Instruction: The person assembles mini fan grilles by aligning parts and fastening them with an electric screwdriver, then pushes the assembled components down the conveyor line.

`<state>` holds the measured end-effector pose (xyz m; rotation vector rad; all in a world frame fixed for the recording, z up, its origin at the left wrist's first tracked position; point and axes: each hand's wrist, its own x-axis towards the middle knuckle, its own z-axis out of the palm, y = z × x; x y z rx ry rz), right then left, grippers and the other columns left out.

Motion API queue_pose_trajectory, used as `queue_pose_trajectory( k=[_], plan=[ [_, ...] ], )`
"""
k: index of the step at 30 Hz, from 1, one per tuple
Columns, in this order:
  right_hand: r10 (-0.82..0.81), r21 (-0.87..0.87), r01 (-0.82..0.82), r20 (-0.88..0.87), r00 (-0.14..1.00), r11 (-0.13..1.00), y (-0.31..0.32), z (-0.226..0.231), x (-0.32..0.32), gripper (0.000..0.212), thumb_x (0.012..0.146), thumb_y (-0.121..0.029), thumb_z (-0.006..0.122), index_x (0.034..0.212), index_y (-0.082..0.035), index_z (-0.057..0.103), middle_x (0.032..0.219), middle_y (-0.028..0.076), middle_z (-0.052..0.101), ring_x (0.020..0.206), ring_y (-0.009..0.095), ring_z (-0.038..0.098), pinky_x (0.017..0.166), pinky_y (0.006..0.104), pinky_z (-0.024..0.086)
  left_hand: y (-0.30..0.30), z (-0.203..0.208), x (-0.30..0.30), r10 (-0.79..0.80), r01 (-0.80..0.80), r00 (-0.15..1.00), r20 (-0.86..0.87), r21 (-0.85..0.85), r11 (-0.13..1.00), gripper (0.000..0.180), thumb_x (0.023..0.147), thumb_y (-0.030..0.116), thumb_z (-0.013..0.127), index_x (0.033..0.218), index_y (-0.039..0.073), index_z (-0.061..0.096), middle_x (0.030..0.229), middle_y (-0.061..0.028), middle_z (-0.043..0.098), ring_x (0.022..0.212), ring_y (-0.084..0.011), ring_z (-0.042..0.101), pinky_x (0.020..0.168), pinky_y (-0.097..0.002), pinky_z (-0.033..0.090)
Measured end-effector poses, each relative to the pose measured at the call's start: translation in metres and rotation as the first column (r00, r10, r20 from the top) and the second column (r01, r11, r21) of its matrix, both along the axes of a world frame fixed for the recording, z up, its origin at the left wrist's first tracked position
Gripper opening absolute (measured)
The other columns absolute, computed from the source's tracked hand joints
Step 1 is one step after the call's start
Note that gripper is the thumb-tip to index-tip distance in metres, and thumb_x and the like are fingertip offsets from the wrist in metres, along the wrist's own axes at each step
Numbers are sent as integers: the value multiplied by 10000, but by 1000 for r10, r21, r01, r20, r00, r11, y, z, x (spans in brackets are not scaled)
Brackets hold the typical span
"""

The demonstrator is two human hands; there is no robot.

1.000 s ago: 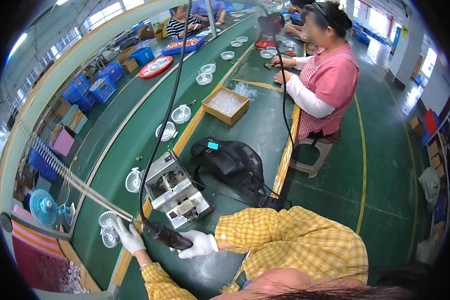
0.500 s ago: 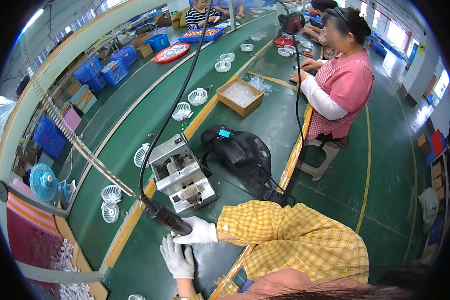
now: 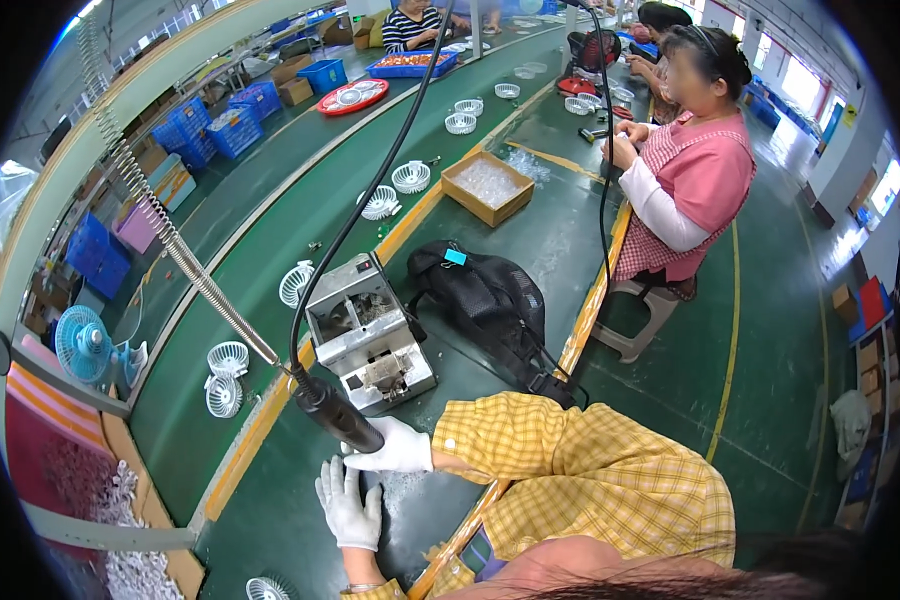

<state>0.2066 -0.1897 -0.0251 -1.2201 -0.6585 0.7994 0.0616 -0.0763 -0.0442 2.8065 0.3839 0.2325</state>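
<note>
At a green worktop (image 3: 260, 525) beside a conveyor, a worker's gloved right hand (image 3: 398, 447) grips a black electric screwdriver (image 3: 335, 412)

The white-gloved left hand (image 3: 352, 515) lies palm down on the worktop, empty, fingers spread, its tips just beside the right hand; whether the two touch cannot be told. The screwdriver, tilted above the worktop with its lower end at the right hand, hangs from a coiled metal spring (image 3: 215, 287) and trails a black cable (image 3: 372, 190). Just beyond stands a boxy metal machine (image 3: 372, 345), with a black mesh bag (image 3: 495, 300) to its right and, farther up, a cardboard box (image 3: 475, 211) of clear pieces. Slotted round plastic housings (image 3: 223, 397) dot the green conveyor belt (image 3: 255, 285) at left; up the line, a co-worker in pink (image 3: 705, 180) sits at the same bench
</note>
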Motion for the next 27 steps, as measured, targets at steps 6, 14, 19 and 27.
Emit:
queue_pose_trajectory(
  k=[6,14,19,27],
  plan=[
    [-12,-46,15,72,997,999,2,-4,4,329,742,-237,739,948,-42,572,839,14,596,776,98,551,724,270,467,-1,1,1,6,-6,1000,-25,-1,1000,570,727,236,637,1241,44,485,1330,-203,420,1274,-382,326,1077,-491,201],
    [-18,-20,20,102,995,1000,3,-7,3,337,742,-241,739,960,-41,576,838,19,594,773,100,549,726,270,466,-1,0,2,2,-2,1000,-17,11,1000,567,726,234,636,1236,36,488,1332,-202,417,1269,-385,331,1076,-493,201],
    [-15,-14,16,113,993,1000,2,-1,2,334,744,-241,737,962,-44,576,828,15,593,761,95,547,710,265,466,0,1,-1,-2,2,1000,-7,-5,1000,568,724,240,636,1233,34,492,1331,-200,418,1273,-384,323,1077,-493,198],
    [12,-56,-12,-3,1000,998,-1,4,2,308,748,-236,736,941,-59,574,803,-7,584,722,72,533,656,243,459,-1,3,-1,-1,1,1000,-9,-11,1000,564,726,242,631,1232,35,496,1328,-206,425,1267,-390,333,1077,-496,196]
  ],
)
